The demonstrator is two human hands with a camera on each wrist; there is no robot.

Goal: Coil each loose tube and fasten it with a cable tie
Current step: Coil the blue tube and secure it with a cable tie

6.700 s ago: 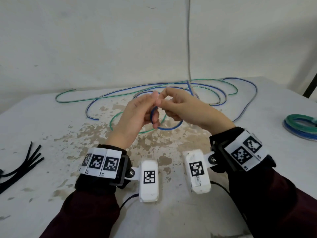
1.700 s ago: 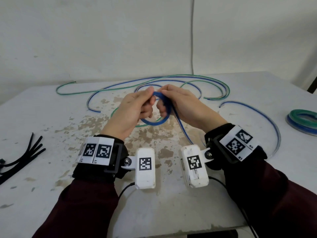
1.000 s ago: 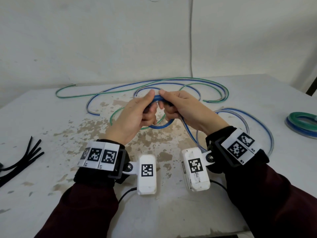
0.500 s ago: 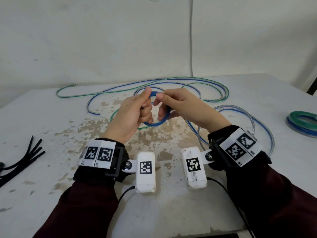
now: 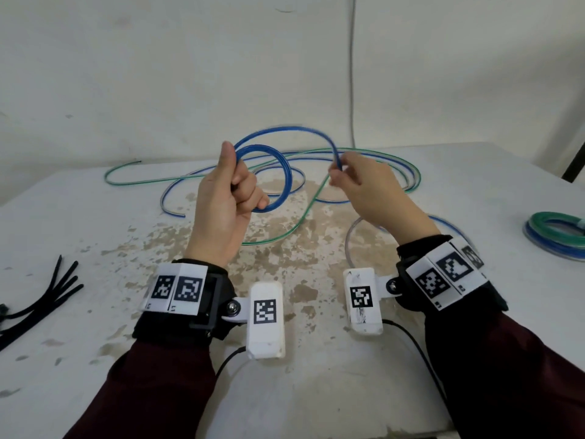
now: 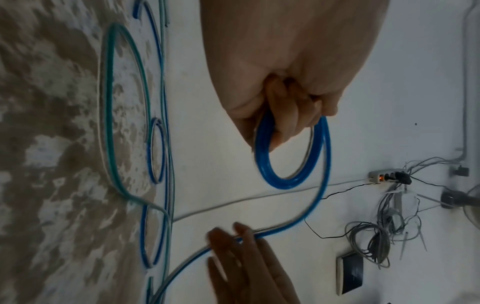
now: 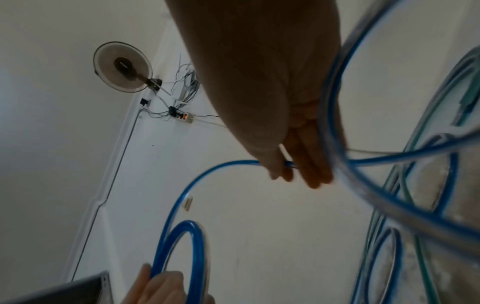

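Left hand [image 5: 226, 201] up above the table [image 5: 79, 217], fingers curled tight round a small coil [image 5: 278, 179] of blue tube [image 5: 285, 134], thumb pressed along the top of the loops. Coil held upright, clear of the surface, a couple of turns stacked together. From there, blue tube arcing up and over to the right hand [image 5: 364, 191], pinched between thumb and fingertips [image 7: 311, 176], the other fingers lying loosely alongside. Beyond that pinch, more blue tube trailing down to the table and looping past the right wrist. Green tube [image 5: 285, 232] lying loose across the stained patch, tangled with further blue loops near the far edge. Over at the right edge, a finished bundle [image 5: 554, 232] of green and blue tube, lying flat. Down at the left, black cable ties [image 5: 47, 296] fanned out on the table, well apart from both hands.
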